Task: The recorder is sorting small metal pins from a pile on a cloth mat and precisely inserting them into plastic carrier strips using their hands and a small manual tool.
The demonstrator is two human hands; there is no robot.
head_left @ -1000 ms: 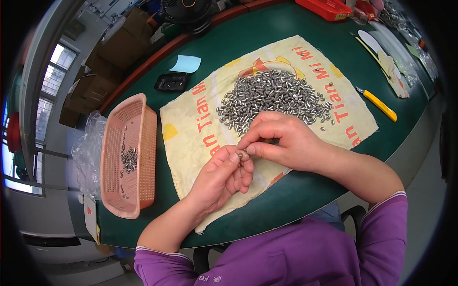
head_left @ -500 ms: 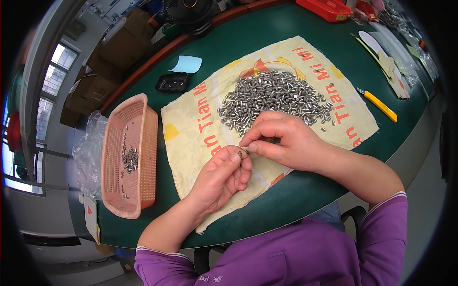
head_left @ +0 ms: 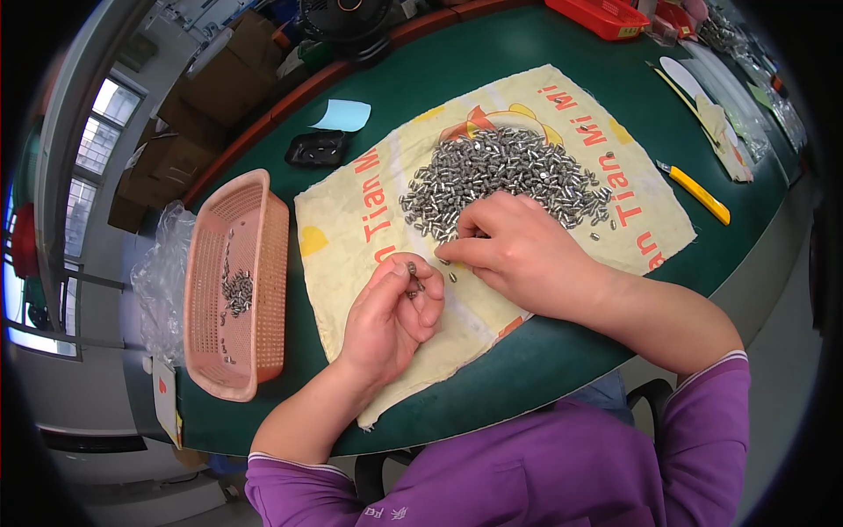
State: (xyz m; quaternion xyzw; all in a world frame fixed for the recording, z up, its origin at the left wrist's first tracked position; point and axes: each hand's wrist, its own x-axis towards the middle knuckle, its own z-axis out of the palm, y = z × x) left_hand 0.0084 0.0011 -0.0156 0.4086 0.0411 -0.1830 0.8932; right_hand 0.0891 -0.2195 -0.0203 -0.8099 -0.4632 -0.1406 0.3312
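Note:
Small silvery barrel-shaped metal parts form a wide pile (head_left: 500,171) on a pale yellow printed cloth (head_left: 351,241). Below the pile's left side, my left hand (head_left: 386,321) is turned palm up with curled fingers. It holds a few metal parts (head_left: 411,269) by the thumb and in the bent fingers; their exact number is hidden. My right hand (head_left: 520,250) lies palm down at the pile's near edge, fingers drawn together, with one part showing at its fingertips. Just below them a single loose part (head_left: 452,277) rests on the cloth.
A pink plastic basket (head_left: 274,325) with some metal parts stands left of the cloth, beside a clear plastic bag (head_left: 162,281). Behind the cloth are a black tray (head_left: 316,149) and a light blue paper (head_left: 344,115). A yellow utility knife (head_left: 700,193) lies at right.
My hands were together at the fingertips and have parted. The left has drawn back to the left with its parts; the right has shifted slightly away toward the pile.

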